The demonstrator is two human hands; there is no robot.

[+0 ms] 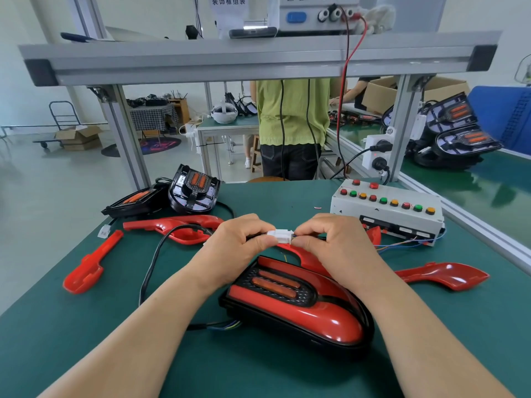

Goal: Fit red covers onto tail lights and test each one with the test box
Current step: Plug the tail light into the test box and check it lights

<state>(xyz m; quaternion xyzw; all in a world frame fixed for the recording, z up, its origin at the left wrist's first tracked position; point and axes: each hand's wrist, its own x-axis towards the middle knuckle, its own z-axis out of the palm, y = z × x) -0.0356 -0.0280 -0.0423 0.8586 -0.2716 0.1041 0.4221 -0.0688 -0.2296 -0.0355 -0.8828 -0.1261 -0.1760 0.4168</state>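
Observation:
A tail light with its red cover fitted lies on the green mat just below my hands. Above it, my left hand and my right hand pinch a white connector from either side, the two halves meeting between my fingertips. A black cable runs from my left hand down the mat. The grey test box with coloured buttons sits at the right rear, thin wires trailing from it toward my right hand.
Loose red covers lie left and right on the mat. Two uncovered tail lights stand at the back left. An aluminium frame borders the bench; a person stands beyond it. More tail lights are stacked at right.

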